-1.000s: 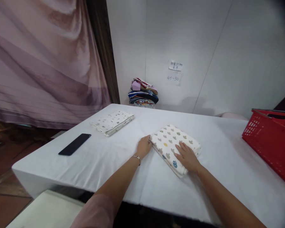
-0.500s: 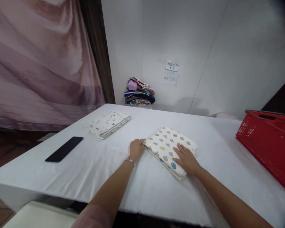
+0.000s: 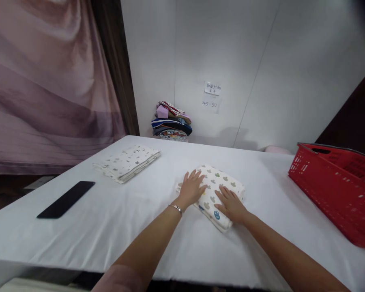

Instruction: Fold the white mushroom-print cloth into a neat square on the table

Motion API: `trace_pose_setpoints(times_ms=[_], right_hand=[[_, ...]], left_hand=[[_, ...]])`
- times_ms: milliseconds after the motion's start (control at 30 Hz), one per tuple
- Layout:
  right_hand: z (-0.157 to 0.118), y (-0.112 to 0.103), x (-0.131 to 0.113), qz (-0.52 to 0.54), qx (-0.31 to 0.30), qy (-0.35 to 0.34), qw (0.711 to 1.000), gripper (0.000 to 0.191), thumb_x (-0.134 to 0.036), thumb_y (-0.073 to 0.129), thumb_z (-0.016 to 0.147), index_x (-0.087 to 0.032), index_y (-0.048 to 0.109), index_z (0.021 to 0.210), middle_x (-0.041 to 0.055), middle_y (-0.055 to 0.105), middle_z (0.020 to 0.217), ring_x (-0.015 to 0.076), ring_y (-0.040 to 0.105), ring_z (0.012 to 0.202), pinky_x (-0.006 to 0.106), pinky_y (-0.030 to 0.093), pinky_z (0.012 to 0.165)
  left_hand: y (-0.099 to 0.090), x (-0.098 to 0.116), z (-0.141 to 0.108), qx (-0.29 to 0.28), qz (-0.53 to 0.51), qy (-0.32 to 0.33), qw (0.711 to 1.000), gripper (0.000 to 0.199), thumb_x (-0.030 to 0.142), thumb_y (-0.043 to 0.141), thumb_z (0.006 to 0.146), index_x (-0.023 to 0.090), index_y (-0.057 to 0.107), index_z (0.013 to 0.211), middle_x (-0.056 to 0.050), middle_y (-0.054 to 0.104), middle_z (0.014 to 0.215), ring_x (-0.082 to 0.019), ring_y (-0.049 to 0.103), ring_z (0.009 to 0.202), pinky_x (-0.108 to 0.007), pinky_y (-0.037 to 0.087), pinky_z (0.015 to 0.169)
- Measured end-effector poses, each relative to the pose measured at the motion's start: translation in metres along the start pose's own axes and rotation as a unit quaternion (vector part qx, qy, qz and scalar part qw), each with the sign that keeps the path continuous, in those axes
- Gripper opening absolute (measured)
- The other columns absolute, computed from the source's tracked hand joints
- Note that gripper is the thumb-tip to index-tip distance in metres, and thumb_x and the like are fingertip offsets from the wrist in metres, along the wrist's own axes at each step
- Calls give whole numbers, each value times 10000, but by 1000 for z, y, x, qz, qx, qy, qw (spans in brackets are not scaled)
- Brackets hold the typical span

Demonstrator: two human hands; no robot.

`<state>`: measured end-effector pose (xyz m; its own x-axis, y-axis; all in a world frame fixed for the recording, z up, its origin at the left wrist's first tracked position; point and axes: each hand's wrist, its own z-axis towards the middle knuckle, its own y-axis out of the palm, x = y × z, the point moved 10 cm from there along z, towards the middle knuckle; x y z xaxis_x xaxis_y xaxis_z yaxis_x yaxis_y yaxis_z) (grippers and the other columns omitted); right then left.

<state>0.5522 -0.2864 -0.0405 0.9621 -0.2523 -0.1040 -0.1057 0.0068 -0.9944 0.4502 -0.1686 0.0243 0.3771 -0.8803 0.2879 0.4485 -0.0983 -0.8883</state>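
A folded white cloth (image 3: 211, 196) printed with grey, green and blue mushroom-like shapes lies on the white-covered table (image 3: 134, 227). My left hand (image 3: 192, 188) rests flat on its left part with the fingers spread, covering some of the print. On the cloth's right side lies my right hand (image 3: 232, 204), palm down, fingers apart. Neither hand grips the fabric. Farther left on the table is a second folded white cloth (image 3: 129, 160) with small dark prints.
A black flat slab (image 3: 67, 199) lies at the left of the table. At the right stands a red plastic basket (image 3: 328, 194). Against the wall is a stack of folded clothes (image 3: 172, 121), with paper notes (image 3: 211, 95) beside it. A pink curtain (image 3: 48, 81) hangs at the left.
My left hand has let go of the cloth's left corner and moved onto its top, fingers now spread. My right hand stays on the cloth. The view has turned slightly right.
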Motion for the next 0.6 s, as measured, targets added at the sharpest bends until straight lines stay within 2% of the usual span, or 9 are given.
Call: trace_pose_setpoints(times_ms=[67,133,233,333,400,500,600], right_hand=[[-1,0,-1,6,-9,-3,1000,680,-611,244,892,-211,277,1442,93,115,1524,255,81,1398,435,125,1110],[3,-1,-1,22,-34,3,999,685,-616,263,884,-215,282,1439,95,119,1524,261,79,1398,442,129,1103],[19,-11,-2,52,-54,30,997,688,-608,327,868,-223,285,1437,93,147,1522,270,89,1396,455,128,1096],[45,-36,6,60,20,84,994,686,-568,321,885,-185,246,1448,100,132,1526,258,70,1399,449,110,1098],[58,-42,19,49,62,139,987,694,-551,297,897,-137,227,1449,124,119,1525,263,59,1398,455,107,1095],[64,-26,40,15,75,198,977,713,-553,274,902,-81,242,1436,161,168,1508,290,98,1386,474,97,1086],[64,-9,51,-13,83,202,976,715,-556,258,903,-66,271,1423,166,211,1495,305,134,1372,474,82,1083]], left_hand=[[19,4,1,-37,22,1,999,488,442,442,871,223,452,1308,-70,378,1441,-235,229,1371,-470,139,1123],[34,0,-1,-66,32,-14,997,520,467,427,869,195,447,1313,-90,364,1447,-248,223,1373,-476,146,1118],[42,-6,-2,-78,42,-16,996,538,474,397,877,184,431,1329,-94,341,1459,-247,200,1380,-473,138,1119],[41,-7,-1,-79,47,-17,996,534,471,383,881,190,426,1333,-92,341,1459,-244,197,1382,-475,143,1118],[40,-6,-1,-79,52,-16,995,538,476,372,883,191,420,1336,-88,339,1460,-244,194,1383,-477,144,1119],[43,-6,-3,-87,63,-12,994,559,498,338,887,190,403,1349,-79,321,1471,-244,185,1385,-470,140,1124],[46,-8,-4,-96,71,-11,993,576,510,308,889,194,380,1365,-70,301,1481,-239,167,1390,-462,124,1130]])
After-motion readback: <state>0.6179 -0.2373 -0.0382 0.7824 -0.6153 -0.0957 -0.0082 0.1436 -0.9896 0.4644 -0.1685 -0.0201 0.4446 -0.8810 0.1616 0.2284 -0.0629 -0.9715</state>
